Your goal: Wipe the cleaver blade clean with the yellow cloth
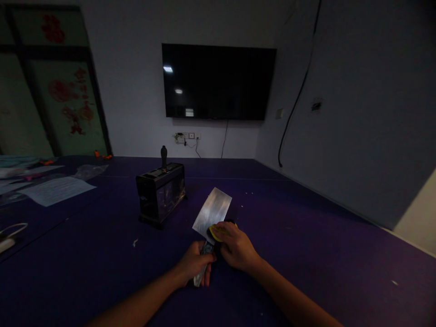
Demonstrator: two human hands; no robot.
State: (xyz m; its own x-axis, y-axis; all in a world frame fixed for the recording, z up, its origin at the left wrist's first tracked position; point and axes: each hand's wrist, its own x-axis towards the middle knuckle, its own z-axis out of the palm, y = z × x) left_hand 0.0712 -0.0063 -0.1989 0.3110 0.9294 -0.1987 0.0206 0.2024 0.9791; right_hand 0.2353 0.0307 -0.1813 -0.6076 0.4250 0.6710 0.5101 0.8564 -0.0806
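Observation:
My left hand (195,265) is wrapped round the pale handle of a cleaver (214,210), whose broad, shiny blade points up and away from me. In my right hand (238,247) is a yellow-and-black pad (218,233), with the fingers closed on it. The pad lies against the lower part of the blade near the handle. My palm and fingers hide part of the pad. Left of the cleaver stands a black knife block (160,195) with a see-through side. One dark knife handle (164,156) sticks up from its top.
The purple tabletop (102,272) carries small white scraps (135,243). Papers (57,190) and clear plastic (90,171) lie at the left, near a white cable (15,229). A television (220,81) hangs on the far wall; a black cable (296,104) runs down the right wall.

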